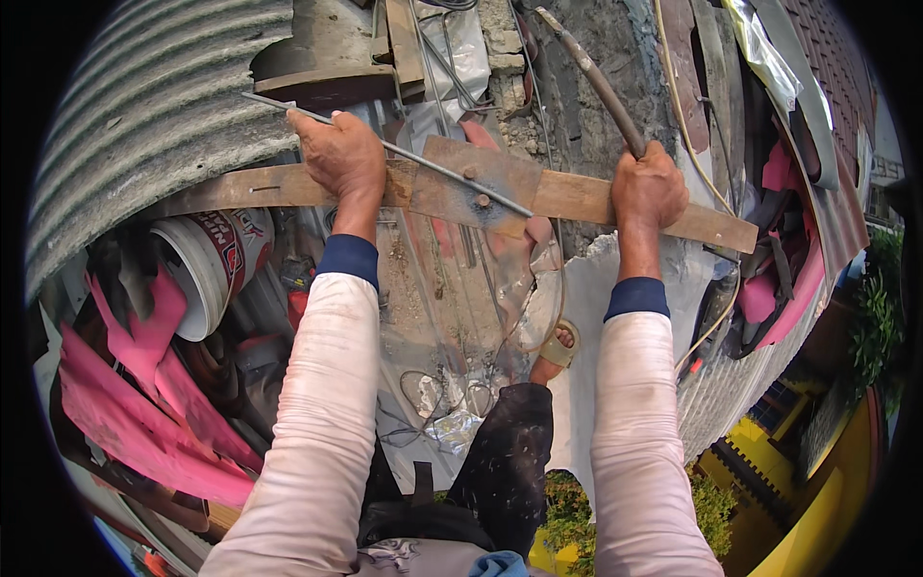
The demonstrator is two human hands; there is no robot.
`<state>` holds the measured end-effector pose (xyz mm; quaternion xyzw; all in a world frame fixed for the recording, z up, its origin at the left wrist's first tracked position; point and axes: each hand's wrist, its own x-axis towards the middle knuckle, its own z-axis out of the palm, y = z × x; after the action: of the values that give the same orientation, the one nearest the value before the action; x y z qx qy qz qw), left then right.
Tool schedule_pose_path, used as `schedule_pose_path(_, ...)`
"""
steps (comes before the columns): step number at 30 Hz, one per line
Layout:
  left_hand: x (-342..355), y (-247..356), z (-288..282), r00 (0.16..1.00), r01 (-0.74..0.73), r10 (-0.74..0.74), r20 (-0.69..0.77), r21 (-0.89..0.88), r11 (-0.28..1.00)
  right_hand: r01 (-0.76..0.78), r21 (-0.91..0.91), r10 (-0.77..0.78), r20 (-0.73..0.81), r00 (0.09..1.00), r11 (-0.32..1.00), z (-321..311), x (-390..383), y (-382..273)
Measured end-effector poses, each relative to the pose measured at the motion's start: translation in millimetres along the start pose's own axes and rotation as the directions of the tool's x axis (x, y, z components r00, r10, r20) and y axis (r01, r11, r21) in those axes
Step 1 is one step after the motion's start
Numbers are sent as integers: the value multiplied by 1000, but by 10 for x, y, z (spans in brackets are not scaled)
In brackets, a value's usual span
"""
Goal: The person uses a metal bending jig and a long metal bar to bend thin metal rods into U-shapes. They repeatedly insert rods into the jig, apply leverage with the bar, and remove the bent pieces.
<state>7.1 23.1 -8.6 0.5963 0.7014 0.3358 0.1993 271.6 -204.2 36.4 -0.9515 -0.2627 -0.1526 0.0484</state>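
My left hand point(344, 163) is closed on a thin metal rod point(433, 166), which runs diagonally from upper left down to a square plate point(505, 173) with two bolt heads. The plate sits across a long weathered plank point(711, 231), which lies crosswise under both hands. My right hand point(650, 188) grips the lower end of a dark metal pipe point(601, 87) with a pale tip, which angles up and away to the upper left, over the plank's right part.
Corrugated roofing point(125, 115) covers the upper left, above a white bucket point(207, 269) and pink scraps point(144, 404). Loose wires, sheets and rubble surround my sandalled foot point(553, 351). At the lower right the roof edge drops toward plants point(707, 500) and a yellow structure.
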Motion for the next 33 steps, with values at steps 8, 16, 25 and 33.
schedule_pose_path(8, -21, 19, 34, 1000, -19, 21, -21, 72, 997, 101, 484, -245, 244, 938, 869, -925, 260, 712)
schedule_pose_path(16, -35, 35, 63, 997, 14, -11, -76, 30, 999, 322, 357, -465, 459, 757, 877, -1194, 394, 1105)
schedule_pose_path(25, -31, 63, 44, 997, 8, -4, -75, 48, 999, 674, 357, -763, 326, 559, 646, -713, 1247, 561)
schedule_pose_path(33, -13, 41, 85, 996, 21, -9, -89, 128, 992, 722, 387, -806, 420, 416, 574, -329, 1726, 170)
